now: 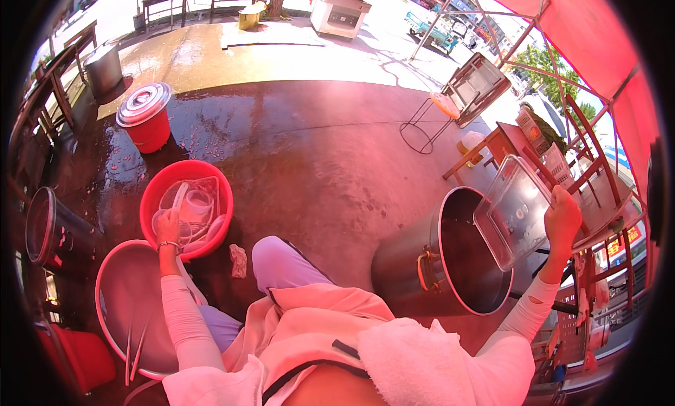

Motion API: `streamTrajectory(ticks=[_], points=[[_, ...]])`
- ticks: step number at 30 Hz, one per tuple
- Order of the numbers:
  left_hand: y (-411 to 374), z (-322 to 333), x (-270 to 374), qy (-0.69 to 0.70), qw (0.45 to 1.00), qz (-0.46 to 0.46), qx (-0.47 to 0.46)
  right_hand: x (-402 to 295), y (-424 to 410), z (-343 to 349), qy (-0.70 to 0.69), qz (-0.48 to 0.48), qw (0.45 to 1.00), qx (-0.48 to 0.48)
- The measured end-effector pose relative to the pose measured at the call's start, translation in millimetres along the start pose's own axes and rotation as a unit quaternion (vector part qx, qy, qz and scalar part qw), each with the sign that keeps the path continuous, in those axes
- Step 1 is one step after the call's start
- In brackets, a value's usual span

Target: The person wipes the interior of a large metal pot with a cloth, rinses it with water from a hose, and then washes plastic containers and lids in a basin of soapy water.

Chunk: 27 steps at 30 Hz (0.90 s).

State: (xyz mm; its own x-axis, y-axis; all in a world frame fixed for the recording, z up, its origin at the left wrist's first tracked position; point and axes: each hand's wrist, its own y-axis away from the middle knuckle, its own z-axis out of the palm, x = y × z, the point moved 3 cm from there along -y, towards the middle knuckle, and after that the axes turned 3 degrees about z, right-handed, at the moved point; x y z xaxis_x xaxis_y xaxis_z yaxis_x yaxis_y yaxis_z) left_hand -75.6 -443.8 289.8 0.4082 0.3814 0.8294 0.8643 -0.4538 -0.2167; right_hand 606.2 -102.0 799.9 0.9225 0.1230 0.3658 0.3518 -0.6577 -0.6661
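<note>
My right hand point(563, 216) grips the edge of a clear rectangular plastic container point(519, 216), tilted beside the mouth of a large metal stockpot point(403, 274). My left hand point(169, 228) reaches into a red plastic basin point(228, 200). Clear plastic containers point(199, 201) lie in that basin, and a pale strip point(181, 195) rises by my fingers. Whether these fingers hold anything is hard to see. Just below the red basin is a wide, shallow basin point(126, 290) with two thin sticks point(134, 348) leaning in it.
A red bucket point(150, 132) with a metal lid stands ahead on wet concrete. At left are a dark barrel point(58, 232) and a metal pot point(103, 71). Stacked chairs point(596, 184), a wooden table point(495, 147) and a stool point(444, 106) crowd the right. A crumpled cloth point(238, 261) lies near my knee.
</note>
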Motion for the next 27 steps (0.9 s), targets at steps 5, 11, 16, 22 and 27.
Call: streamTrajectory(ticks=[5, 11, 16, 22, 27], points=[[5, 12, -22, 0.043, 0.992, -0.108, -0.058, 22, 85, 168, 0.023, -0.011, 0.978, -0.208], [26, 17, 22, 0.024, 0.985, -0.153, -0.076, 5, 231, 311, 0.013, -0.043, 0.886, -0.461], [25, -7, -15, 0.036, 0.991, -0.13, -0.017, -27, 187, 288, -0.09, 0.093, 0.824, -0.552], [27, -5, -20, 0.06, 0.976, -0.207, -0.018, -115, 32, 198, -0.306, -0.082, 0.944, -0.087], [22, -32, 1, 0.003, 0.971, -0.233, -0.056, -340, 10, 151, -0.484, -0.242, 0.819, -0.192]])
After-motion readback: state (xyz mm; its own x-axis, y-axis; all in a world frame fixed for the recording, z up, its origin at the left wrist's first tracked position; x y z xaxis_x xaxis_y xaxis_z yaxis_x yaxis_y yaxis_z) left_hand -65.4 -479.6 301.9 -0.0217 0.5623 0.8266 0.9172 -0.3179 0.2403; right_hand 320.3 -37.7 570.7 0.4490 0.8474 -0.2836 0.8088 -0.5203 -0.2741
